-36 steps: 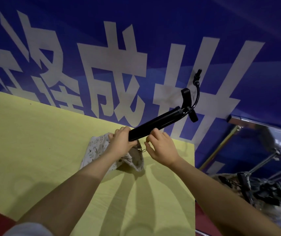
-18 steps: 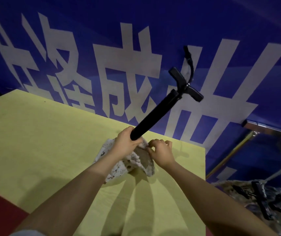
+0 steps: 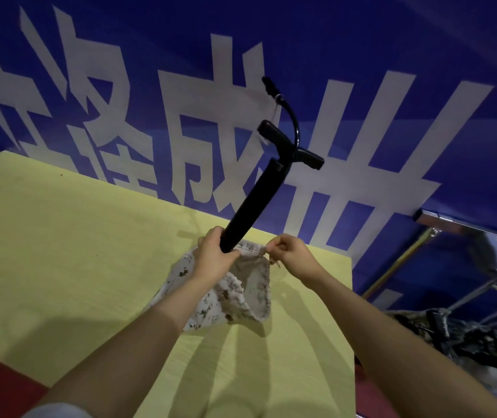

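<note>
Behind yellow table (image 3: pixel 60 236), blue banner (image 3: pixel 361 40) w/ large white chars; "成" legible at ctr, others uncertain. L hand (image 3: pixel 214 257) grips lower end of black pump (image 3: pixel 256 200), tilted up-right, tip at mouth of printed bag (image 3: pixel 241 297) on table. R hand (image 3: pixel 292 254) pinches bag rim, fingers curled.

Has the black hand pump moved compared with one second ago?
Yes. Against the yellow table, the hand pump has swung from a low lean to much steeper, its lower end now at the mouth of the cloth pouch.
</note>
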Motion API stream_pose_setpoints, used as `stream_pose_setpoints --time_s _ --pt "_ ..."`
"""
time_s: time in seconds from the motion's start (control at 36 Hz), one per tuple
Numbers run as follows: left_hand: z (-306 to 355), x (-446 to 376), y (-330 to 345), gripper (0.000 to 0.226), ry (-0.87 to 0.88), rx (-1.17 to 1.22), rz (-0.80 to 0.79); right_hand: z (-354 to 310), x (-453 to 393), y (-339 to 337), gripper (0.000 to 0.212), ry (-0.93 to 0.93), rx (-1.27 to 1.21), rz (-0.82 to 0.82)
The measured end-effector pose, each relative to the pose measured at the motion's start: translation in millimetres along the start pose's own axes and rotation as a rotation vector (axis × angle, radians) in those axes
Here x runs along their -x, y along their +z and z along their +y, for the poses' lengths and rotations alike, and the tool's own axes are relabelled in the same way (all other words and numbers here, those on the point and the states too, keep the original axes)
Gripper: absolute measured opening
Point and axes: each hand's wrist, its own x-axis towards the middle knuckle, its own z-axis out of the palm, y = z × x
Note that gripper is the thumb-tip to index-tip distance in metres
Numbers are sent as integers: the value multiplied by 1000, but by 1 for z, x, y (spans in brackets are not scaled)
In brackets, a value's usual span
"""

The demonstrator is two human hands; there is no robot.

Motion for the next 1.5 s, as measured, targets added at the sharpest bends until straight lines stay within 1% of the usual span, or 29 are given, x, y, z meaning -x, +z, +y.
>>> stream_pose_setpoints --time_s 0.08,0.14,0.17,0.22,0.25,0.28,0.33,0.39,0.47,0.53,0.56,0.61,0.69,0.75,0.81,0.92,0.94,0.97,1.03,1.11,1.17,1.28,1.33,1.39,1.44,1.5 --pt "-1 2 1 23 60 -101 18 -5 0 -1 8 -10 -134 50" --pt "-3 3 2 24 69 -149 29 -12 -1 -2 12 -25 -236 51" --pt "-5 3 3 23 63 -163 33 -15 -2 -3 20 -31 -288 35" --pt "-7 2 4 23 55 -177 35 -21 -3 -5 49 -59 -360 -29" --pt "-8 3 5 24 58 -179 36 -25 -4 -6 58 -79 -357 -63" --pt "-7 3 5 24 65 -179 35 -28 -3 -5 60 -99 -338 -80" --pt "-5 2 4 27 85 -194 18 -35 -3 -4 50 -127 -305 -38" --pt "-3 0 2 35 113 -273 -26 -39 -4 -2 36 -144 -291 51" --pt "-2 -2 -4 60 142 -441 -122 -36 -8 1 32 -145 -268 113" --pt "-8 -3 -8 80 108 -513 -231 -31 -10 4 36 -131 -240 150" --pt "-13 -4 -10 87 79 -516 -298 -29 -11 5 39 -128 -223 163" --pt "-21 -7 -14 93 52 -439 -392 -26 -12 7 40 -119 -188 170" --pt "-18 -9 -19 91 45 -318 -426 -22 -13 11 33 -124 -108 162" --pt "-8 -13 -22 81 35 -195 -375 -17 -17 15 36 -131 -25 175" --pt "4 -18 -27 70 43 -70 -270 -13 -21 19 40 -135 112 206" --pt "22 -25 -31 38 98 47 -44 -12 -25 29 43 -160 331 256" --pt "24 -25 -31 34 100 79 5 -14 -25 32 44 -152 375 265" --pt "25 -24 -31 36 118 108 52 -16 -24 34 45 -143 409 270" --pt "25 -23 -31 47 175 130 96 -20 -24 37 46 -136 445 275" --pt "24 -21 -30 61 214 113 101 -27 -25 38 48 -145 461 246" --pt "24 -21 -31 64 212 113 116 -29 -24 35 48 -146 473 212" --pt "34 -22 -36 73 216 221 66 -27 -21 24 51 -151 395 86" --pt "41 -18 -38 84 240 160 49 -25 -19 20 52 -156 357 49" --pt "45 -14 -37 91 329 15 94 -25 -17 18 52 -155 359 63" --pt "48 -12 -36 86 398 -88 172 -25 -16 16 53 -143 363 84" --pt "51 -13 -35 69 405 -184 216 -25 -13 15 51 -133 363 83"
